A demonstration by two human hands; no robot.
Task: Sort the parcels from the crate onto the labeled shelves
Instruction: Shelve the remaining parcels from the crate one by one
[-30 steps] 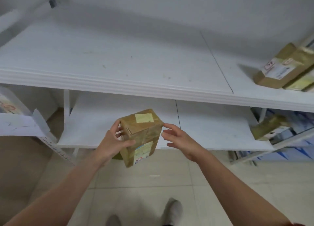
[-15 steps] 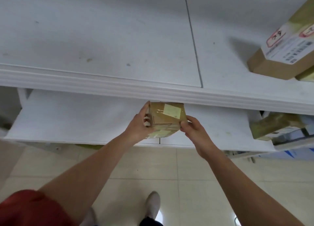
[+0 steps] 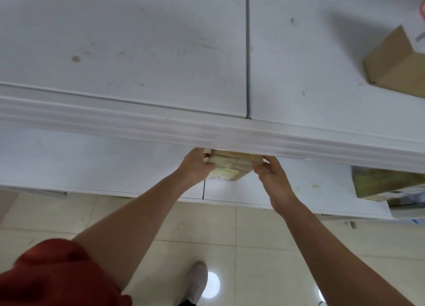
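- Now both hands, left hand [image 3: 195, 165] and right hand [image 3: 269, 171], are clasping the parcel [image 3: 230, 166] by its ends.
- Parcel is lying crosswise between them, over the lower shelf [image 3: 92, 163], half hidden under the upper shelf [image 3: 138, 126] lip; hands equally near.

1. Small brown cardboard parcel [image 3: 232, 168], wrapped in clear tape, with a pale yellow label on its near face. Sits at the lower white shelf [image 3: 92, 165], far end hidden under the front lip of the upper white shelf [image 3: 138, 53]. Cannot tell whether it rests on the board.
2. Parcel gripped at both ends: left hand [image 3: 195, 165] on the left end, right hand [image 3: 271, 174] on the right end.
3. Upper shelf: two panels meeting at a dark seam.
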